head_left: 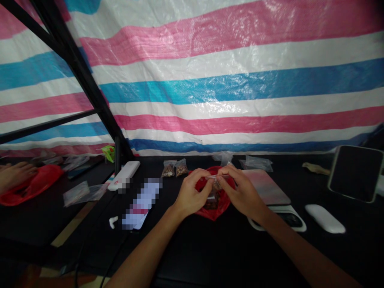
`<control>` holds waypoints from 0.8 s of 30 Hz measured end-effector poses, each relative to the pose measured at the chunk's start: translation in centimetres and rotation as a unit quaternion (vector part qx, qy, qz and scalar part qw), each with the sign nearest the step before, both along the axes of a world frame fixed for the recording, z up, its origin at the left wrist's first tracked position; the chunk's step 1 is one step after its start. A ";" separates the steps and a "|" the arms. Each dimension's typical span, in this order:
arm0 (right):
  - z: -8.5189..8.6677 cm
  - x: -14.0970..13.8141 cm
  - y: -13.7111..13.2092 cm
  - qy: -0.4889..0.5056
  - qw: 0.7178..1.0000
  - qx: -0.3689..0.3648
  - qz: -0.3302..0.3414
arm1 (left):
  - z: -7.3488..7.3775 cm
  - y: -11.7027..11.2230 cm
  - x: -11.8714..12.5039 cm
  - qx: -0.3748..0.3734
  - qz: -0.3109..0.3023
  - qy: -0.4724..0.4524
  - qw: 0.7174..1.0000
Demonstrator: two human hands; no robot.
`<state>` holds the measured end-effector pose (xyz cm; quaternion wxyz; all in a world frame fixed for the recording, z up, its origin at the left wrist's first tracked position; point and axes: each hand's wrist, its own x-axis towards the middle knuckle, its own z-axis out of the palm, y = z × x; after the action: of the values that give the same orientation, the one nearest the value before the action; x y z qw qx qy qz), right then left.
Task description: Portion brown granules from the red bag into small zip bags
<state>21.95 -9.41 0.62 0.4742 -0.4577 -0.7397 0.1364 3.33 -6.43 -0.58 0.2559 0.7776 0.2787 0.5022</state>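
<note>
**Okay, your left hand (192, 194) and right hand (241, 193) pinch a clear plastic bag (212, 198)**

Your fingers (207, 181) are closed tight on its top edge, from both sides. The bag hangs between your hands, with brown bits inside, over a red plastic bag (230, 183) on the black table (192, 256). Two small bags of brown bits (175, 169) sit just behind.

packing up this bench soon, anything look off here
A small white earbud-shaped piece lies by itself on the black table, just left of the blurred white item, so it looks dropped rather than put there.
</note>
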 end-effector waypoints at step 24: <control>0.7 1.4 0.0 0.015 0.988 0.103 -0.115 | -0.9 3.6 -3.0 -0.042 0.311 -0.151 0.938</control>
<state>23.30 -9.38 1.35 0.5422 -0.4864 -0.6850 0.0110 0.30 -2.84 -1.45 0.1583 0.5562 0.4852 0.6559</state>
